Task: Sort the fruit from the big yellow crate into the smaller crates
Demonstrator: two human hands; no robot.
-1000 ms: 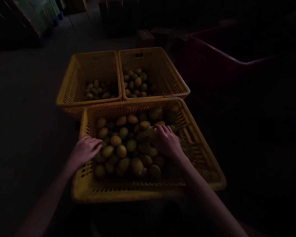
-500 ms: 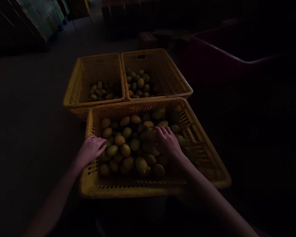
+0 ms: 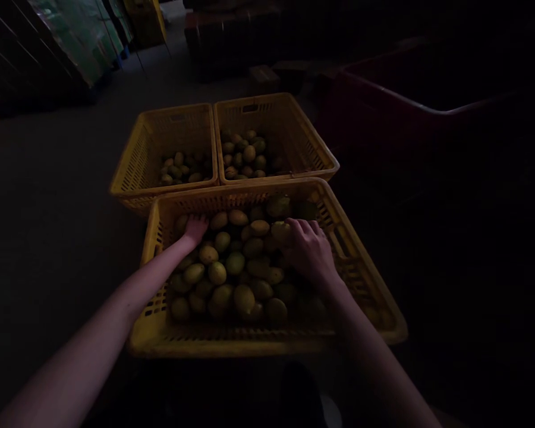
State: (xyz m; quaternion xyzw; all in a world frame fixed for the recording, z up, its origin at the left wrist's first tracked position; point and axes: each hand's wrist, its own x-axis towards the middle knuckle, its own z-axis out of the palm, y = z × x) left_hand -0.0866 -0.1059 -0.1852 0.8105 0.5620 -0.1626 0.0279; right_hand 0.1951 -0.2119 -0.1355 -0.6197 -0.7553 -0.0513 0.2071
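Observation:
Oval green-yellow fruits lie heaped in the near yellow plastic crate; their exact kind is hard to make out in the dim light. My left hand rests at the heap's far left, its fingers slightly apart and reaching down over the fruits, the fingertips partly hidden. On the right side of the heap, my right hand has its fingers curled over a pale greenish fruit. The thumb and palm side of this hand are out of sight.
Two more yellow crates, one at the far left and one at the far right, adjoin the near crate and hold fewer fruits. A dark magenta bin stands at the right. Cardboard boxes sit behind.
My left hand has moved from the crate's left side forward and right, to the far left of the heap. My right hand has shifted slightly right with a fruit. The view has shifted a little.

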